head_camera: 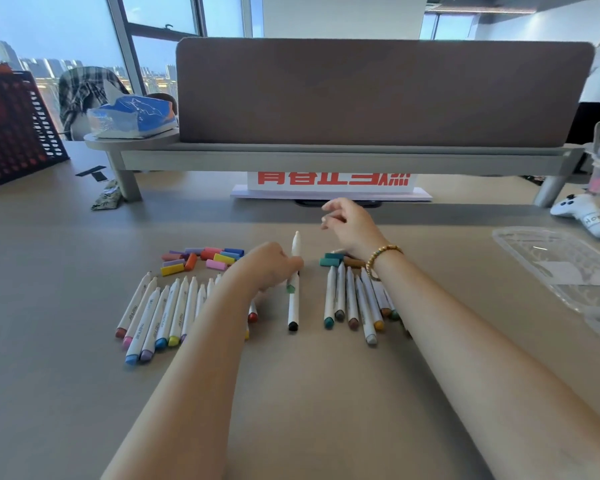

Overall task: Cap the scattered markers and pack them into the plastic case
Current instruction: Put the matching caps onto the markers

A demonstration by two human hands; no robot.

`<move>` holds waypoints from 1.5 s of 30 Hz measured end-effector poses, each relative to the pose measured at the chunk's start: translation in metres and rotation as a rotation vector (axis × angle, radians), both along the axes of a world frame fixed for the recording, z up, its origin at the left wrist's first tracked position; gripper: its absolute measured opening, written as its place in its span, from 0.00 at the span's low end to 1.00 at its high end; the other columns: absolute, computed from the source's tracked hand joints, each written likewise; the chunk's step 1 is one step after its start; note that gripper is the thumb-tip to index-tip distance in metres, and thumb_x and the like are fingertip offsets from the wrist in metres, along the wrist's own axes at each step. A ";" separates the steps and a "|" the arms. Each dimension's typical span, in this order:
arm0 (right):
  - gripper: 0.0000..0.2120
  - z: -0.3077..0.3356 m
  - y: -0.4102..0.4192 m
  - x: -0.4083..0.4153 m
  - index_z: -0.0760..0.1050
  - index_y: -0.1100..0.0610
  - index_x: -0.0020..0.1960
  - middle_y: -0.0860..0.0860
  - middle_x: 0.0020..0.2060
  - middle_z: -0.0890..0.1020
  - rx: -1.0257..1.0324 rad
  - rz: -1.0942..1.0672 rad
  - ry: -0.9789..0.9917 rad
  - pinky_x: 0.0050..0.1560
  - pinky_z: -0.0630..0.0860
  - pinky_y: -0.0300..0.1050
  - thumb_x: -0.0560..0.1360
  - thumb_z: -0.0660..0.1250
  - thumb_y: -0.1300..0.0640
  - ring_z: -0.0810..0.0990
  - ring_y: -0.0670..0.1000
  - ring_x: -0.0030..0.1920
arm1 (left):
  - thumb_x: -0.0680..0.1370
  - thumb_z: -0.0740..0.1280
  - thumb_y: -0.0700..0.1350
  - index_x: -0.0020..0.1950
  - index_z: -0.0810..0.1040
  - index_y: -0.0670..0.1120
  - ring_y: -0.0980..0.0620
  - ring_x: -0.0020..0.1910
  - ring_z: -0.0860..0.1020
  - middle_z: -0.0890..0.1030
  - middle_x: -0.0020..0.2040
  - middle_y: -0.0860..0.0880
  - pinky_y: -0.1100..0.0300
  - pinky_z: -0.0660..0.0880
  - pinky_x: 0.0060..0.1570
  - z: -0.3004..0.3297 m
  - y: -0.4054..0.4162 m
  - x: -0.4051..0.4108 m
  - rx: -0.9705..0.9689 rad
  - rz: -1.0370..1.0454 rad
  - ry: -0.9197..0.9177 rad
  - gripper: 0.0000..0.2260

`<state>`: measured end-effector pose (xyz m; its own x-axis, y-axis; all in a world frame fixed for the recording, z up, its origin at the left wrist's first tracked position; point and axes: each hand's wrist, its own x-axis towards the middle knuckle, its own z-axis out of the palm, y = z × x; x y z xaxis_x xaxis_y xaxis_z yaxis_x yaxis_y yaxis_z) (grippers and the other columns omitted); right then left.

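Several uncapped white markers lie in two rows on the desk: a left group [160, 313] and a right group [355, 303]. Loose coloured caps [205, 258] are heaped behind the left group, and a few teal and brown caps [336, 259] lie behind the right one. My left hand [271, 265] grips a white marker with a black end [293, 306] between the groups, its tip pointing away from me. My right hand [350, 223], with a bead bracelet on the wrist, hovers past the right caps with its fingers loosely apart and nothing in them. The clear plastic case [561, 268] lies open at the right.
A grey monitor riser [326, 157] and a brown screen panel span the back of the desk. A white game controller [582, 213] lies at the far right, a dark mesh basket [18, 133] at the far left. A tissue pack [132, 116] sits on the riser.
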<state>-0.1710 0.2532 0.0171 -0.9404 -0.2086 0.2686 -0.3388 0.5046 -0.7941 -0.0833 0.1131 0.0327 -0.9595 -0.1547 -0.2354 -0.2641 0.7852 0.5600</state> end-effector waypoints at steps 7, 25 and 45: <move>0.09 -0.003 0.044 0.053 0.76 0.62 0.56 0.52 0.43 0.81 -0.792 -0.023 -0.407 0.27 0.72 0.31 0.79 0.60 0.63 0.76 0.44 0.38 | 0.81 0.57 0.47 0.50 0.73 0.46 0.55 0.30 0.68 0.79 0.35 0.54 0.64 0.68 0.31 -0.010 0.035 0.023 0.155 -0.066 0.173 0.08; 0.07 -0.006 0.055 0.071 0.76 0.60 0.54 0.51 0.44 0.84 -0.654 -0.061 -0.312 0.30 0.69 0.33 0.79 0.61 0.61 0.78 0.41 0.34 | 0.80 0.60 0.51 0.56 0.74 0.48 0.57 0.34 0.72 0.79 0.38 0.54 0.63 0.71 0.41 -0.015 0.045 0.031 0.180 -0.237 0.159 0.09; 0.15 -0.017 0.046 0.069 0.73 0.59 0.65 0.54 0.59 0.78 -0.173 -0.178 0.061 0.42 0.69 0.20 0.81 0.55 0.59 0.77 0.49 0.58 | 0.80 0.57 0.47 0.53 0.74 0.41 0.54 0.32 0.71 0.73 0.37 0.48 0.63 0.68 0.29 -0.024 0.041 0.019 -0.088 0.110 0.285 0.11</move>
<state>-0.1018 0.2994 -0.0003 -0.9391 0.0132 0.3434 -0.3067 0.4186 -0.8548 -0.0644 0.1543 0.0092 -0.9612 -0.2693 0.0598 -0.1923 0.8094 0.5548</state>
